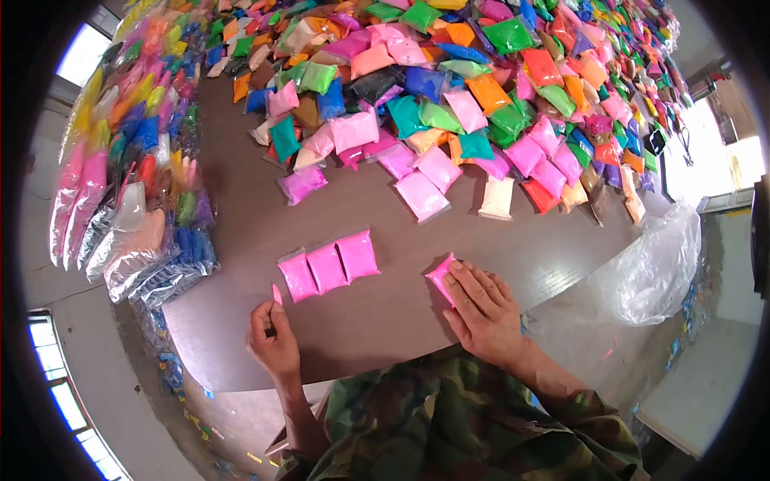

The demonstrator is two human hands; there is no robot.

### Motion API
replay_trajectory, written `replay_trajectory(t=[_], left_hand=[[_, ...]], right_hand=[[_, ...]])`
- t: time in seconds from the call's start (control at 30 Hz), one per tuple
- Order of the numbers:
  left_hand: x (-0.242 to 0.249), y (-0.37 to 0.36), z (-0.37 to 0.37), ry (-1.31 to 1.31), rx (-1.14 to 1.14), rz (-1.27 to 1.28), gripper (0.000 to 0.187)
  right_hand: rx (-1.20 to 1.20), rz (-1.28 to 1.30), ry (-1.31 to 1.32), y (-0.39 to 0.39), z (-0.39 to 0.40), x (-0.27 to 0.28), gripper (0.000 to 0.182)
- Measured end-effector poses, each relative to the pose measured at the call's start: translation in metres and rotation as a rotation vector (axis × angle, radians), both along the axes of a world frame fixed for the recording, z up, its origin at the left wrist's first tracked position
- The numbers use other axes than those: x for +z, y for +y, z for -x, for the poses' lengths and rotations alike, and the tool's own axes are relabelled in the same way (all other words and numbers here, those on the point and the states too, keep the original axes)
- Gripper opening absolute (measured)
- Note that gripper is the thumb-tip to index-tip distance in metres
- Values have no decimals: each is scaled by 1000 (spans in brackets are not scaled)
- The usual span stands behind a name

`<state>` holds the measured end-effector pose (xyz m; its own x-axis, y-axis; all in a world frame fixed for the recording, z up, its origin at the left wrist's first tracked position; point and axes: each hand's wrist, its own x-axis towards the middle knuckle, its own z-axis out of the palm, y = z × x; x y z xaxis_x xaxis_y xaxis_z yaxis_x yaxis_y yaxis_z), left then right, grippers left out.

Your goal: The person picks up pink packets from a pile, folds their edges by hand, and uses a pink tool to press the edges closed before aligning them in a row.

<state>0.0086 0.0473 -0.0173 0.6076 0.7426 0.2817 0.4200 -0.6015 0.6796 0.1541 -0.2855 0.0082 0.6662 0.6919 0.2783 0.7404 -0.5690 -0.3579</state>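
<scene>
My left hand (273,335) is closed near the table's front edge, its fingers pinching a thin pink piece (277,294) whose kind I cannot make out. Just beyond it, three bright pink filled packets (326,267) lie side by side in a slanting row. Over to the right, my right hand (483,309) lies with its fingers stretched out on another pink packet (440,276). The fingers cover much of that packet, and its left end shows.
A large heap of colourful filled packets (433,112) covers the far part of the brown table (241,232). Long clear bags of coloured packets (132,192) are stacked along the left edge. A crumpled clear plastic bag (654,264) hangs at the right edge.
</scene>
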Motion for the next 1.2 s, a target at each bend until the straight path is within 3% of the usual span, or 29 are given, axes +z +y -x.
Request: replay_trajectory(t=[0.4, 0.6, 0.7, 0.9, 1.0, 1.2], left_hand=[[-1, 0, 0, -63, -39, -52, 8], [1, 0, 4, -55, -49, 40, 8], [8, -3, 2, -63, -59, 70, 9], [7, -3, 1, -70, -53, 70, 10], [6, -1, 3, -61, -59, 96, 9], [13, -1, 3, -26, -70, 125, 8]], right_hand=[[-28, 31, 41, 7, 8, 15, 60], [-44, -29, 72, 6, 14, 20, 60], [-82, -8, 169, 5, 25, 24, 55], [13, -31, -101, 5, 7, 21, 39], [87, 25, -58, 12, -3, 23, 36], [38, 156, -11, 15, 7, 34, 48]])
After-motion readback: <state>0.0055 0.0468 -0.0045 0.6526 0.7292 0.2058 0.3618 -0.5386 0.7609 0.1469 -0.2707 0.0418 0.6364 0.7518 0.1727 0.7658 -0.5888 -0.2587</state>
